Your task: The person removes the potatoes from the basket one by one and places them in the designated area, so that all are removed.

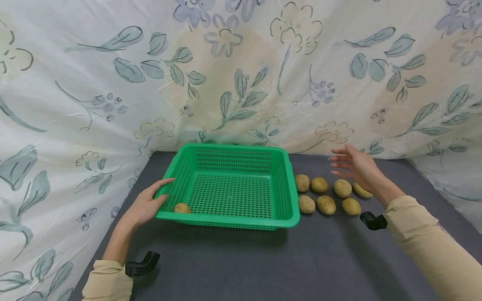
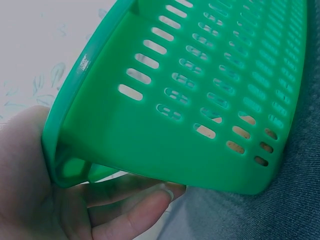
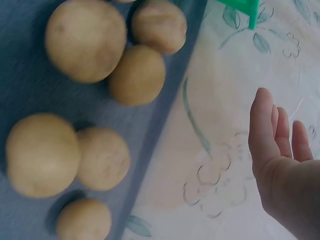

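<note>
A green plastic basket [image 1: 233, 222] with slotted walls stands on the dark table. My left hand [image 1: 146, 205] grips its rim at the near left corner; in the left wrist view, the fingers [image 2: 132, 212] curl beside the corner. One potato [image 1: 182, 208] lies inside, near that corner, partly hidden by the front rim. My right hand [image 1: 360, 168] is raised above the far right of the table, fingers extended and apart, holding nothing. Below and beside it, several loose potatoes [image 1: 325, 205] lie to the right of the basket. In the right wrist view, the potatoes [image 3: 42, 155] appear well apart from the hand.
The dark grey tabletop [image 1: 226, 267] extends in front of the basket. A white floral cloth [image 1: 241, 96] hangs behind the table and along both sides. Black straps with cameras [image 1: 143, 264] sit at both wrists.
</note>
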The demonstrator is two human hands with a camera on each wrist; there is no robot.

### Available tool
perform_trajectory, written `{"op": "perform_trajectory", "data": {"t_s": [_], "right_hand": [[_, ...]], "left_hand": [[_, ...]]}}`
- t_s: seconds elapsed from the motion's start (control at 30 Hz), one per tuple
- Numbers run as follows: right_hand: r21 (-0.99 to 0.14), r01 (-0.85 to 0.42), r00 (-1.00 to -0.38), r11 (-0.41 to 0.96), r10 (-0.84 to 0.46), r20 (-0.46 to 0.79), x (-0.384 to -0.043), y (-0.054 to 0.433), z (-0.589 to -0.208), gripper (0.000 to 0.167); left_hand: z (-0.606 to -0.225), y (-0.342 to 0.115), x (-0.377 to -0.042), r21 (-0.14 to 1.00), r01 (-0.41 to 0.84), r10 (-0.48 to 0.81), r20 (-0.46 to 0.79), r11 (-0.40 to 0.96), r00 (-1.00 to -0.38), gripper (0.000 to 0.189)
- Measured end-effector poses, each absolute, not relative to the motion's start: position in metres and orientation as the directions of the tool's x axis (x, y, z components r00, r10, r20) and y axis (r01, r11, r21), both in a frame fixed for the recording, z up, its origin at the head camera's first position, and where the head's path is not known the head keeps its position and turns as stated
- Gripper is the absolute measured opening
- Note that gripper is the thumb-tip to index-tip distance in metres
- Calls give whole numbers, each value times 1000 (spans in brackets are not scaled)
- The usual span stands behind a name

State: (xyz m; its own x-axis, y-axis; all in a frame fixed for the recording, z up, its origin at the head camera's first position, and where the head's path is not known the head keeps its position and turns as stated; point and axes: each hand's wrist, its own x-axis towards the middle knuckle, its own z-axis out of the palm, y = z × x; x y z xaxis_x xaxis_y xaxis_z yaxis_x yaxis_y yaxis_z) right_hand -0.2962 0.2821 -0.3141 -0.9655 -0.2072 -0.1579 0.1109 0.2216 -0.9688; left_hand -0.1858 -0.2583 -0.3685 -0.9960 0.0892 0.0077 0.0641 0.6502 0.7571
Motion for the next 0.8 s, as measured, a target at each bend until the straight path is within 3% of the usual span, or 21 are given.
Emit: {"op": "perform_trajectory", "data": {"t_s": [0.8], "right_hand": [[-964, 34, -934, 264, -335, -125, -313, 208, -297, 70]], "left_hand": [[-370, -260, -187, 739, 73, 90, 17, 669, -996, 50]]}}
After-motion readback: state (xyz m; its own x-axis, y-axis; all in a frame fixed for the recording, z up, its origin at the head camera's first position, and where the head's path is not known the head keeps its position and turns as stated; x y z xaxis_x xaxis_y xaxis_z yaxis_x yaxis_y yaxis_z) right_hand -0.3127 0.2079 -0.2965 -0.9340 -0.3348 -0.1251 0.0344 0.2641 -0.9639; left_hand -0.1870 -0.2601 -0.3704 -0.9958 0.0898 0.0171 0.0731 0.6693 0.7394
